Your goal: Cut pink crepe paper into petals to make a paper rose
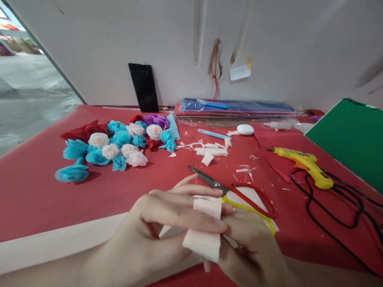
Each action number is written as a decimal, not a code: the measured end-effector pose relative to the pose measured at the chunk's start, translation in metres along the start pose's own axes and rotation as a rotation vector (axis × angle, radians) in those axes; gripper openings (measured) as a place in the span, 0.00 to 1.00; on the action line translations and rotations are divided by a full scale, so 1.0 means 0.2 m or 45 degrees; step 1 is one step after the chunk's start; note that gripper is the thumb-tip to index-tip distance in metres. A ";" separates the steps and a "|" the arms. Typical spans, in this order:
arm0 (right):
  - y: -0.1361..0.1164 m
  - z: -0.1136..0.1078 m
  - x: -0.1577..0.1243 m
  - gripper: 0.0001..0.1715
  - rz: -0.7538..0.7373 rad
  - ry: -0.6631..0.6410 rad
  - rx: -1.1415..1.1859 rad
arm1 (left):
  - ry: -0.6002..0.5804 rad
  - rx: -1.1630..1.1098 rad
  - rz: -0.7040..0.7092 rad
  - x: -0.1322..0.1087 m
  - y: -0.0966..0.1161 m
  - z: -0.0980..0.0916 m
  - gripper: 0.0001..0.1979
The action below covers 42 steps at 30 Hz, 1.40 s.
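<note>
Near the front of the red table, my left hand (163, 221) and my right hand (253, 241) meet around a pale cream crepe paper piece (203, 244). It passes between my left fingers, with one finger lying across its front. My right fingers close on its right side, and their tips are partly hidden. Just beyond the hands lie scissors (216, 184) with one red and one yellow handle, blades toward the upper left. A long pale paper strip (60, 243) runs under my left forearm. Pale paper also shows beneath the scissor handles.
Blue, white, red and purple paper flowers (121, 138) cluster at left. Paper scraps (212, 151) litter the middle. At right lie a yellow glue gun (305, 161), its black cord (311, 215) and a green board (350, 139). A phone (144, 87) leans on the back wall.
</note>
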State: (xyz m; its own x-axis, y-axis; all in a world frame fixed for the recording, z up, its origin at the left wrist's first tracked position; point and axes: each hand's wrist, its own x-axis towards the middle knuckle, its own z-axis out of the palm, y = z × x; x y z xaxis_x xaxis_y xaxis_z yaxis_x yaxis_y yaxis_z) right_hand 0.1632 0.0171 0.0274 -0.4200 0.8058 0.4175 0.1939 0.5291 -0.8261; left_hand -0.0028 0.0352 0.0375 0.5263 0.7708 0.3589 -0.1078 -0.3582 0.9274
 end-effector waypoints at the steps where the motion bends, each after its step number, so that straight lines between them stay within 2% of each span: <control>1: 0.00 0.00 0.00 0.13 0.004 -0.001 -0.001 | 0.015 0.010 0.012 0.00 0.00 0.00 0.20; 4: 0.00 0.01 -0.01 0.13 -0.033 -0.031 -0.003 | 0.049 0.059 0.067 -0.02 -0.01 0.00 0.24; 7: 0.00 0.01 -0.03 0.12 -0.058 0.047 -0.103 | 0.019 0.115 0.098 -0.03 -0.01 0.00 0.27; 12: 0.02 0.03 -0.02 0.11 -0.065 0.015 -0.027 | 0.017 0.091 0.057 -0.02 -0.01 -0.01 0.25; 18: 0.00 0.02 -0.01 0.13 -0.020 0.132 -0.046 | -0.029 0.039 0.013 0.01 0.01 -0.01 0.18; 23: 0.00 0.01 -0.01 0.14 0.041 -0.002 0.163 | -0.033 0.006 -0.006 0.02 0.01 0.00 0.16; 28: 0.01 0.01 -0.01 0.16 -0.001 -0.039 0.124 | -0.034 -0.053 0.000 0.00 -0.01 0.00 0.14; 33: 0.02 0.01 -0.02 0.17 0.088 -0.054 0.192 | -0.036 0.067 0.011 -0.02 -0.03 -0.01 0.17; 38: 0.01 0.02 -0.01 0.16 0.306 -0.103 0.332 | 0.116 -0.178 -0.106 -0.01 -0.03 0.01 0.09; 42: 0.02 0.03 -0.01 0.17 0.455 -0.128 0.350 | 0.085 -0.180 -0.193 -0.01 -0.03 0.02 0.08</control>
State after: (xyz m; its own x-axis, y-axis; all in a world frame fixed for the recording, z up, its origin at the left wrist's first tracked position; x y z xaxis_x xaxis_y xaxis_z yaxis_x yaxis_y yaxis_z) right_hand 0.1590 0.0153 0.0214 -0.4560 0.8879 0.0606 0.1055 0.1216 -0.9870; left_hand -0.0004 0.0337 0.0300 0.4889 0.8452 0.2159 -0.1512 -0.1617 0.9752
